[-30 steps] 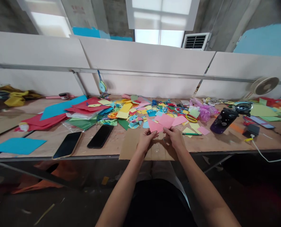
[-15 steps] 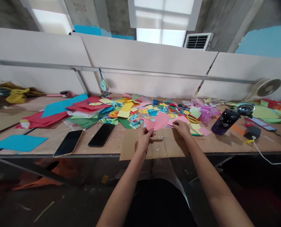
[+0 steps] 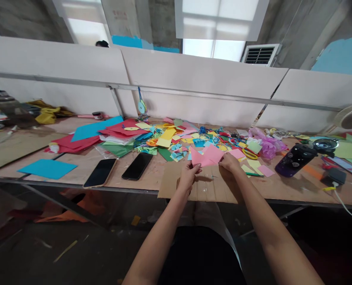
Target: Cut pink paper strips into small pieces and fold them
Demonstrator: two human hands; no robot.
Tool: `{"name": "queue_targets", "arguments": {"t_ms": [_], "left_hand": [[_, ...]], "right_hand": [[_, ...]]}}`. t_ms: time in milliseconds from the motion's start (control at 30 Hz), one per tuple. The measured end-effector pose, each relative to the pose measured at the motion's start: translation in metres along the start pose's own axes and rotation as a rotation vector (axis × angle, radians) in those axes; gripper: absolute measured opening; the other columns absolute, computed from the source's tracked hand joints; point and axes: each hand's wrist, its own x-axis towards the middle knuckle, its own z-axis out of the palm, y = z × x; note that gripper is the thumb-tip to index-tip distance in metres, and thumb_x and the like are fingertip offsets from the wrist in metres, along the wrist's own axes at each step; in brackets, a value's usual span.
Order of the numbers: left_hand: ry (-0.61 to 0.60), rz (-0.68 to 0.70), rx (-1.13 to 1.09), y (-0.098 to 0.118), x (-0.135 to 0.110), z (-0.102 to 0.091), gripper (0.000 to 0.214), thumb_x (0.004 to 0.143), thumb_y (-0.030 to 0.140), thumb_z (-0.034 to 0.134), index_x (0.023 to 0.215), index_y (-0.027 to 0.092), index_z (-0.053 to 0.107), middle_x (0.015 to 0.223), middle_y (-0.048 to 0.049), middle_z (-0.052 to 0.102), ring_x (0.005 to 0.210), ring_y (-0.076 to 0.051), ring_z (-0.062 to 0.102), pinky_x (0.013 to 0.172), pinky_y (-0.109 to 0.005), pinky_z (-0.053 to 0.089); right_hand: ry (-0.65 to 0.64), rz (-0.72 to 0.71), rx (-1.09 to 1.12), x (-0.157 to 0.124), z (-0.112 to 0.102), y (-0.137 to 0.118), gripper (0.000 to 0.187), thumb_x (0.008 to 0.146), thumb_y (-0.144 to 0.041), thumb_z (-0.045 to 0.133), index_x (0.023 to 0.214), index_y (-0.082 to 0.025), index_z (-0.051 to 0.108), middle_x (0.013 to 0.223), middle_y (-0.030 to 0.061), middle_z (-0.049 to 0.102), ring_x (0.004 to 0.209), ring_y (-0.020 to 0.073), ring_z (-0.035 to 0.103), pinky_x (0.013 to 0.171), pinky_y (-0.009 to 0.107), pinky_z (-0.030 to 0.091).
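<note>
A pink sheet [image 3: 206, 156], paper or felt, is held up over a flat piece of cardboard [image 3: 176, 188] at the table's front edge. Its top edge dips in a V between two raised parts. My left hand [image 3: 189, 174] pinches the lower left of the sheet between thumb and fingers. At the sheet's right edge, my right hand [image 3: 229, 162] is closed, with its fingertips on the pink material. A small thin needle-like thing [image 3: 214, 176] shows just below the sheet. Behind both hands lies a heap of coloured scraps [image 3: 178, 138].
Two phones [image 3: 100, 173] [image 3: 137, 166] and a blue sheet [image 3: 48, 169] lie to the left, before stacked red sheets [image 3: 72, 143]. Yellow-handled scissors [image 3: 249, 154], a pink plastic bag [image 3: 269, 146], a dark bottle [image 3: 294, 160] and a corded black adapter [image 3: 334, 177] are on the right.
My view has turned left, so the table appears shifted right. My right hand has come closer to the pink sheet and now meets its right edge; the sheet's raised right part has tipped rightward.
</note>
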Motion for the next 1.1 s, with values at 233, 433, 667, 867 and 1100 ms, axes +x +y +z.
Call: {"name": "queue_targets", "arguments": {"t_ms": [233, 433, 667, 867, 1100], "left_hand": [[0.021, -0.018, -0.001, 0.000, 0.002, -0.002, 0.048, 0.049, 0.040, 0.089, 0.082, 0.016, 0.064, 0.074, 0.0004, 0.064, 0.055, -0.008, 0.055, 0.058, -0.023, 0.045], [0.014, -0.019, -0.002, -0.002, 0.002, -0.003, 0.046, 0.051, 0.038, 0.089, 0.082, 0.015, 0.064, 0.074, 0.0005, 0.064, 0.057, -0.008, 0.056, 0.058, -0.022, 0.046], [0.009, 0.002, -0.037, -0.008, 0.005, -0.004, 0.044, 0.053, 0.037, 0.088, 0.083, 0.015, 0.065, 0.074, 0.0009, 0.063, 0.060, -0.008, 0.056, 0.060, -0.021, 0.048], [0.032, 0.028, -0.034, -0.008, 0.005, -0.005, 0.040, 0.055, 0.038, 0.087, 0.082, 0.016, 0.065, 0.071, 0.0023, 0.062, 0.057, -0.007, 0.055, 0.057, -0.020, 0.045], [0.057, 0.033, -0.028, -0.002, 0.002, -0.003, 0.041, 0.053, 0.039, 0.087, 0.080, 0.017, 0.064, 0.070, 0.0027, 0.061, 0.056, -0.007, 0.054, 0.057, -0.021, 0.043]], "right_hand": [[0.076, 0.022, 0.050, -0.002, 0.006, -0.006, 0.024, 0.071, -0.024, 0.073, 0.094, -0.019, 0.077, 0.099, 0.0165, 0.076, 0.098, 0.0316, 0.069, 0.075, 0.032, 0.046], [0.246, 0.105, 0.304, -0.008, 0.008, -0.004, 0.009, 0.073, -0.024, 0.069, 0.080, -0.018, 0.069, 0.093, 0.0168, 0.074, 0.100, 0.0327, 0.067, 0.080, 0.035, 0.044], [0.402, 0.119, 0.901, -0.030, -0.007, 0.007, 0.016, 0.082, -0.038, 0.047, 0.087, -0.023, 0.046, 0.082, 0.0055, 0.070, 0.077, 0.0214, 0.068, 0.062, 0.029, 0.050], [0.261, 0.011, 1.239, -0.068, -0.002, -0.007, 0.024, 0.074, -0.041, 0.053, 0.087, -0.026, 0.039, 0.062, -0.0055, 0.056, 0.054, 0.0144, 0.056, 0.048, 0.024, 0.045], [0.040, -0.072, 1.383, -0.096, 0.002, -0.008, 0.034, 0.072, -0.033, 0.067, 0.098, -0.025, 0.048, 0.070, -0.0066, 0.057, 0.050, 0.0090, 0.039, 0.045, 0.021, 0.025]]}}
